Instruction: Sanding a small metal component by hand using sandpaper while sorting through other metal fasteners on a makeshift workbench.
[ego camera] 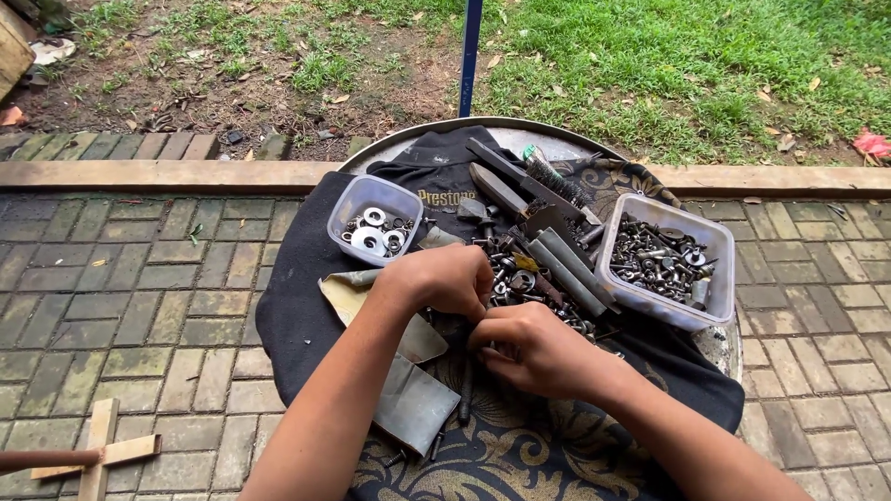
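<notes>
My left hand and my right hand meet over a heap of loose bolts, nuts and metal scraps on a round table covered with dark cloth. Both hands have their fingers curled close together over the heap; what they pinch is hidden. A small clear tub of washers stands left of the heap. A larger clear tub of bolts and nuts stands to its right. Flat metal bars and a wire brush lie behind the heap.
Bent grey and tan sheet-metal pieces lie on the patterned cloth near me. Brick paving surrounds the table, with a wooden cross piece at lower left. A blue pole rises beyond the table, in front of grass.
</notes>
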